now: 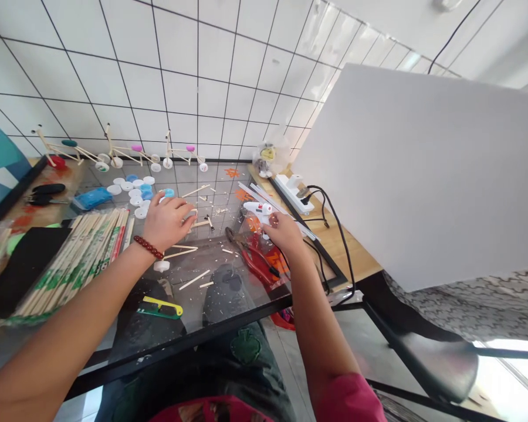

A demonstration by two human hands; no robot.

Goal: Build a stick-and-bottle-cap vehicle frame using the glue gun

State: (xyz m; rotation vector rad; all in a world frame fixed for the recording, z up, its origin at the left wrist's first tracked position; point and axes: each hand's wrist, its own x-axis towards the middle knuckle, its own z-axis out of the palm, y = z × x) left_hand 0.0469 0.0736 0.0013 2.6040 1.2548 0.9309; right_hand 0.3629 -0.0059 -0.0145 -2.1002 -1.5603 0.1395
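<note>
Right hand (287,231) is closed around one white glue gun (256,210), held above the glass table (246,296); left hand (167,221) is open, fingers spread, holding nothing, just beside a blue cap (169,192). From my screen I count three stick models (127,155) along the wall and one pair of red pliers (253,255).

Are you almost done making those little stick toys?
It looks partway. Three stick-and-cap models stand assembled at the back. The right hand holds a white glue gun. Left: loose bottle caps and bundled wooden sticks lie unused.
</note>
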